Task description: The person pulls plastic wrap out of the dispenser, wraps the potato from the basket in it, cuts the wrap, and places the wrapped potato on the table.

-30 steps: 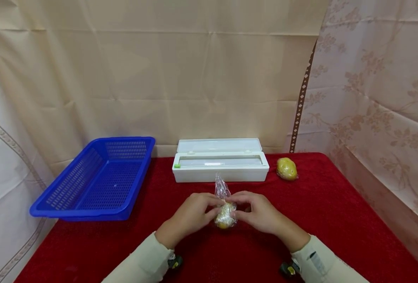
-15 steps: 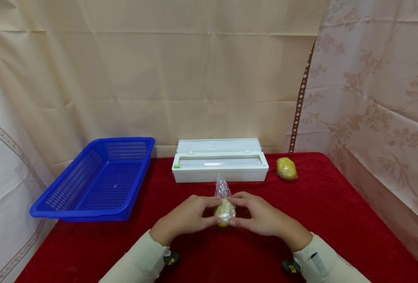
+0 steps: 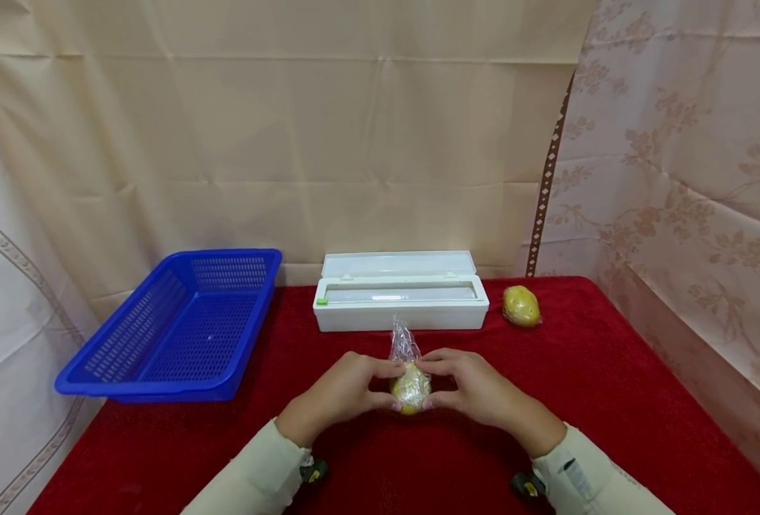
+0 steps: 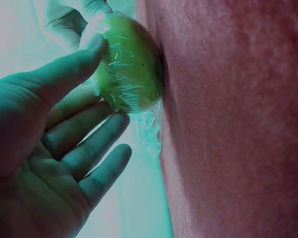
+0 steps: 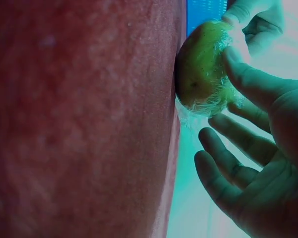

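A yellow potato wrapped in clear cling film rests on the red cloth between both hands. A twisted tail of cling film sticks out from its far side. My left hand holds the potato from the left, thumb near its front and index fingertip at the base of the film tail. From the right, my right hand grips it the same way. In the left wrist view the film looks wrinkled over the potato, and the other left fingers spread loosely below. The right wrist view shows the potato against the cloth.
A white cling film dispenser with its lid raised stands just beyond the hands. Another wrapped potato lies to its right. On the left is a blue plastic basket. Cloth drapes hang behind the table.
Both thumbs have slid from the top of the potato toward its near sides, having spread wider half a second ago. The potato stays in about the same place.
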Action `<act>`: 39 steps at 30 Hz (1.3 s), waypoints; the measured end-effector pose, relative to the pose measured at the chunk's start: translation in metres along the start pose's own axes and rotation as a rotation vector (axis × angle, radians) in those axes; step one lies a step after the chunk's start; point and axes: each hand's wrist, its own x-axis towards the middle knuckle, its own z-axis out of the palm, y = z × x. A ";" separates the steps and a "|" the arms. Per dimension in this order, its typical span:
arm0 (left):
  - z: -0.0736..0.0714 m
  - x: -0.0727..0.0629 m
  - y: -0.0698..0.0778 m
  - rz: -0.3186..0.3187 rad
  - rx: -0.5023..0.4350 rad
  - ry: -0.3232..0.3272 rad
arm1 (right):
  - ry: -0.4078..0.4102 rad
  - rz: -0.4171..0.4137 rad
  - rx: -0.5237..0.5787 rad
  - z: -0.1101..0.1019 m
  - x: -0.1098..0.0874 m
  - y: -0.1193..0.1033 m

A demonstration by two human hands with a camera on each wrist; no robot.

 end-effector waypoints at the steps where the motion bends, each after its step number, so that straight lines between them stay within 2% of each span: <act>1: 0.000 0.000 0.000 0.001 0.003 -0.003 | -0.001 -0.002 -0.009 0.000 0.000 0.000; 6: 0.002 -0.001 -0.003 0.009 -0.041 -0.006 | -0.028 0.018 -0.031 -0.002 -0.002 -0.002; 10: 0.002 -0.001 0.000 0.026 -0.089 0.031 | -0.041 0.026 -0.020 -0.003 -0.002 -0.002; 17: 0.000 -0.002 0.007 0.000 -0.009 0.106 | 0.002 0.027 -0.092 -0.008 -0.003 -0.008; 22: -0.003 -0.003 0.004 0.031 -0.015 0.104 | 0.084 0.018 -0.161 -0.008 -0.005 -0.011; 26: -0.005 -0.003 0.001 0.076 -0.012 0.081 | 0.135 -0.072 -0.216 -0.008 -0.005 -0.010; 28: -0.005 -0.004 0.001 0.103 -0.007 0.073 | 0.134 -0.130 -0.262 -0.008 -0.004 -0.010; 31: -0.006 -0.004 0.001 0.121 0.010 0.067 | 0.096 -0.167 -0.319 -0.007 -0.004 -0.008; 34: -0.008 -0.005 0.003 0.123 0.028 0.072 | 0.065 -0.145 -0.324 -0.008 -0.005 -0.007; 39: -0.008 -0.007 0.004 0.071 0.055 0.088 | 0.074 -0.113 -0.331 -0.012 -0.006 -0.008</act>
